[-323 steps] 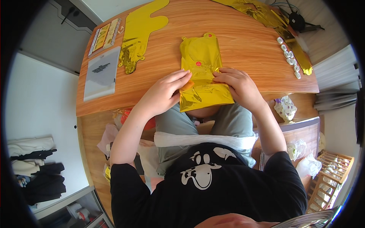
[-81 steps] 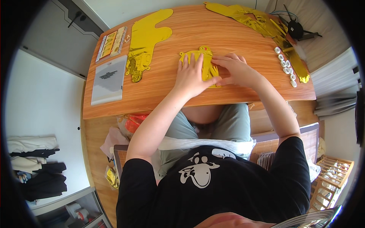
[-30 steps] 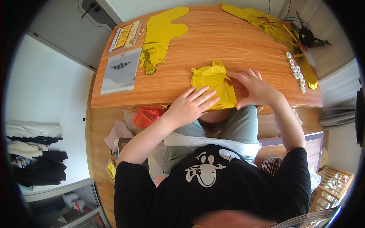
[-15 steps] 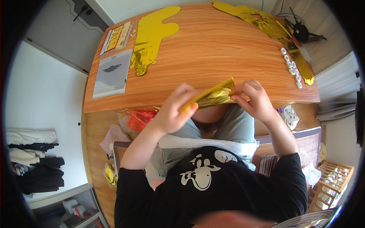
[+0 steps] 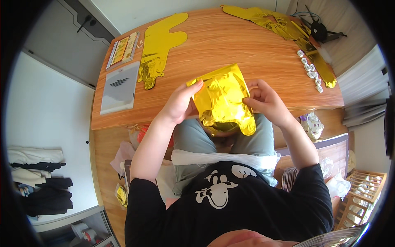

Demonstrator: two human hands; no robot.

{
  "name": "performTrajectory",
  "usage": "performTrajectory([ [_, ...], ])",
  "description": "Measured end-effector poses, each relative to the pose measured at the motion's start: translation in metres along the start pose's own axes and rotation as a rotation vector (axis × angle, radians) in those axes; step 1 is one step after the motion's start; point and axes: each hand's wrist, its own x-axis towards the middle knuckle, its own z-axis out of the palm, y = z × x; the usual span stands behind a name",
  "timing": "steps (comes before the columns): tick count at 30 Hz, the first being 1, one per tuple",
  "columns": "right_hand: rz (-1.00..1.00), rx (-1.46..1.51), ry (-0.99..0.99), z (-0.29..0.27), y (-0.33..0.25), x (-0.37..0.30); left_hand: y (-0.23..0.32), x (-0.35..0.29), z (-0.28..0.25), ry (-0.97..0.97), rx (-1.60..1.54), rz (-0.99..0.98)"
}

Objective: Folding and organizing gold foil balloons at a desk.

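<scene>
A folded gold foil balloon (image 5: 223, 96), flat and shiny, is held up between my hands above the table's front edge. Its lower edge has rounded tabs that hang over my lap. My left hand (image 5: 182, 101) grips its left side, thumb on the front face and the other fingers mostly hidden behind. My right hand (image 5: 267, 101) pinches the right edge between thumb and fingers. Another flat gold foil balloon (image 5: 164, 41) lies spread out at the table's far left. More gold foil (image 5: 284, 26) stretches along the far right edge.
Several small white ribbon rolls (image 5: 311, 74) line the table's right side. A clear plastic sleeve (image 5: 119, 88) and a flat printed box (image 5: 123, 49) lie at the left. A black device with antennas (image 5: 321, 31) stands at the back right. The wooden table (image 5: 205, 45) spans the front.
The folded foil balloon has turned from nearly edge-on to face up, showing its broad side and lower tabs. Both hands keep hold of it. The view has shifted slightly.
</scene>
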Motion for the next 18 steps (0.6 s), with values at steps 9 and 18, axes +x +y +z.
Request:
performTrajectory([
  [9,-0.111,-0.57,0.253,0.0,0.009,0.013,-0.013,0.064,-0.004,0.275,1.815,0.644],
  [18,-0.143,-0.687,0.149,-0.027,0.011,0.021,-0.033,0.094,-0.005,-0.261,1.843,0.479],
])
